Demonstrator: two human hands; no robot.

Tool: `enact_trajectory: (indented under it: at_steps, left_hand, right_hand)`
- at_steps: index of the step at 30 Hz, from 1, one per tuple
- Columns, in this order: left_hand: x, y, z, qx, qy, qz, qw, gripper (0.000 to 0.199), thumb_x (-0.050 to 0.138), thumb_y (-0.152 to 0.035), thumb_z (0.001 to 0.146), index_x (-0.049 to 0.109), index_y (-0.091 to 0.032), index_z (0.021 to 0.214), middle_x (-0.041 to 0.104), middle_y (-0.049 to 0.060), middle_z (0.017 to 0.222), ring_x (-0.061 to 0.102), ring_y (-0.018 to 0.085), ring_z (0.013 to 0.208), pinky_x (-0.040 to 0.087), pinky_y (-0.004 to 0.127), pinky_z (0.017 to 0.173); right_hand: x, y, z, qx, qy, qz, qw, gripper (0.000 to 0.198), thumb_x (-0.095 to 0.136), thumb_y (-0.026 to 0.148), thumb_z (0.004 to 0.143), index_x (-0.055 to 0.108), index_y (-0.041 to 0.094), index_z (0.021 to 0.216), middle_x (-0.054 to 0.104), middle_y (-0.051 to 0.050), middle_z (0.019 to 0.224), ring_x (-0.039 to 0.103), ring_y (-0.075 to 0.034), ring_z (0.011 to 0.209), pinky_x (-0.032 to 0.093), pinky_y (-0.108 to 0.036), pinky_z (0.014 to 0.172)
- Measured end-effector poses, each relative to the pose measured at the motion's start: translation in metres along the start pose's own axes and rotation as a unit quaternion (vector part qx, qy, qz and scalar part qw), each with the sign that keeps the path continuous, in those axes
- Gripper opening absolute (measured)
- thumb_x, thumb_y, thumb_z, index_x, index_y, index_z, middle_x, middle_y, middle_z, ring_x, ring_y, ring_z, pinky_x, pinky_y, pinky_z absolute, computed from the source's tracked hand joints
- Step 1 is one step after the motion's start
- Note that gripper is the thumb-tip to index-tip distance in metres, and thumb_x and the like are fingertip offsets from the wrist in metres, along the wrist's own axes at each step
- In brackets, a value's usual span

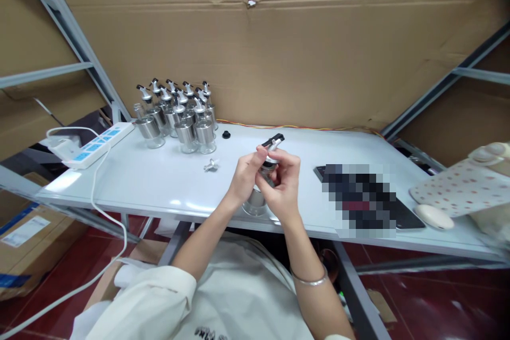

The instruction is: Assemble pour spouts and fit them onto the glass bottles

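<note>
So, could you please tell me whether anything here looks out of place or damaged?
The leftmost bottle lacks a spout, unlike its neighbours; a loose silver piece and small black piece lie nearby. The cardboard behind has a torn hole.

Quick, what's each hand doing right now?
Left hand: closed, holding the bottle near its top.
Right hand: closed, holding that same bottle near its top.

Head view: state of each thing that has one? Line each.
Held bottle: upright, spout on top
Left hand: closed on bottle top
Right hand: closed, likewise
Leftmost bottle: upright, no spout
Other grouped bottles: upright, spouts on
Silvery piece: lying loose
Black part: lying loose
Power strip: plug at left end
Dark device: flat, screen obscured
</note>
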State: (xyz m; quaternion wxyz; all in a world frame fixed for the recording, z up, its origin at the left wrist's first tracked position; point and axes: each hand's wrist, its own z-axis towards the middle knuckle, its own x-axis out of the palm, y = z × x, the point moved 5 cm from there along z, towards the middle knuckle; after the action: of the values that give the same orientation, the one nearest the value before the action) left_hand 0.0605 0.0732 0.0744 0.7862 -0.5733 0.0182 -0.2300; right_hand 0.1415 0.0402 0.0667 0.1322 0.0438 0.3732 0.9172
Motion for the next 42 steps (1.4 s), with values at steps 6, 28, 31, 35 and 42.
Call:
enact_trajectory:
  at_steps: [6,28,31,35,42]
  left_hand:
    - [0.002,-0.003,0.000,0.005,0.014,0.010,1.000,0.046,0.047,-0.057,0.083,0.057,-0.015,0.066,0.055,0.001,0.056,0.053,0.014,0.057,0.044,0.026,0.061]
    - [-0.007,-0.003,-0.002,0.035,-0.048,0.040,0.997,0.027,0.048,-0.038,0.075,0.048,-0.018,0.056,0.047,-0.001,0.052,0.047,0.014,0.056,0.042,0.026,0.056]
    - [-0.006,-0.004,-0.001,0.040,-0.042,0.036,0.998,0.027,0.047,-0.036,0.074,0.046,-0.018,0.055,0.044,-0.002,0.050,0.046,0.014,0.054,0.043,0.027,0.056]
    - [-0.004,-0.005,0.000,0.041,-0.019,0.018,0.999,0.027,0.046,-0.034,0.076,0.048,-0.018,0.055,0.043,-0.002,0.050,0.048,0.014,0.055,0.043,0.026,0.056]
    - [-0.006,-0.002,-0.006,0.027,-0.038,0.018,0.999,0.025,0.045,-0.036,0.078,0.053,-0.017,0.063,0.056,0.001,0.061,0.051,0.014,0.060,0.044,0.026,0.058]
  right_hand:
    - [0.000,0.000,-0.001,-0.035,-0.006,-0.015,0.999,0.035,0.064,0.016,0.077,0.049,0.028,0.106,0.058,-0.004,0.111,0.051,-0.010,0.059,0.038,-0.026,0.052]
    - [0.001,0.010,-0.005,-0.108,-0.070,-0.056,0.990,0.021,0.064,0.016,0.078,0.052,0.027,0.093,0.061,-0.004,0.101,0.051,-0.009,0.054,0.037,-0.025,0.045]
    - [0.001,0.013,-0.005,-0.129,-0.072,-0.042,0.988,0.025,0.064,0.011,0.077,0.053,0.027,0.092,0.060,-0.003,0.099,0.060,-0.013,0.068,0.040,-0.024,0.047]
    - [0.002,0.015,-0.003,-0.144,-0.073,-0.046,0.986,0.022,0.063,0.010,0.078,0.054,0.027,0.090,0.059,-0.003,0.095,0.064,-0.019,0.084,0.051,-0.031,0.059]
    - [0.005,0.012,-0.009,-0.111,-0.059,-0.064,0.990,0.019,0.059,0.017,0.083,0.053,0.027,0.097,0.063,-0.007,0.109,0.064,-0.023,0.097,0.055,-0.045,0.075]
